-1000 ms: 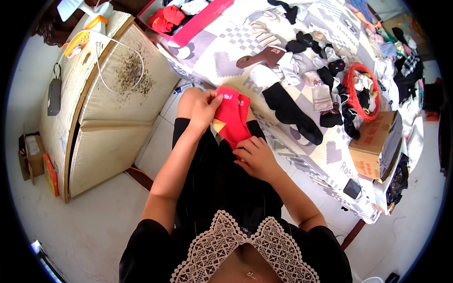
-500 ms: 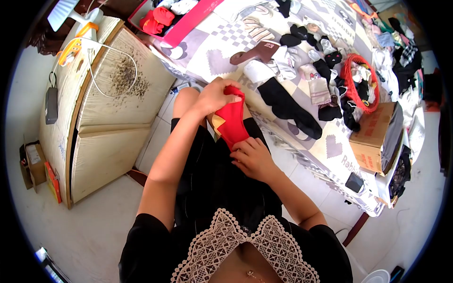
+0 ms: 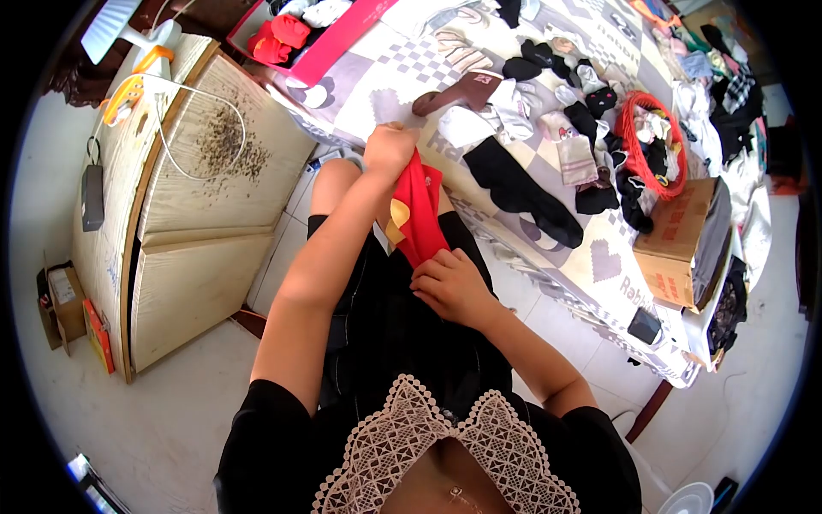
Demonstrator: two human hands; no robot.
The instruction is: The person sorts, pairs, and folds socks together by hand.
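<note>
A red sock (image 3: 418, 210) with a yellow patch or label on its left side is stretched above my lap. My left hand (image 3: 390, 152) is closed round its upper end in a fist. Lower down, my right hand (image 3: 449, 287) grips the other end, with the fingertips curled over the fabric. Near my left hand, on the bed, lie a brown sock (image 3: 458, 92) and a white sock (image 3: 467, 127). A long black sock (image 3: 524, 193) lies to the right of the red one.
A pink box (image 3: 330, 43) with red and dark rolled items stands on the patterned bed (image 3: 402, 103). Loose socks surround a red basket (image 3: 629, 146). A cardboard box (image 3: 672, 244) and a phone-like dark object (image 3: 644, 325) sit rightward. A wooden cabinet (image 3: 193, 283) stands left.
My left hand has moved slightly up and closed from a loose pinch into a fist on the sock's upper end. The red fabric is pulled narrower. My right hand has barely moved.
</note>
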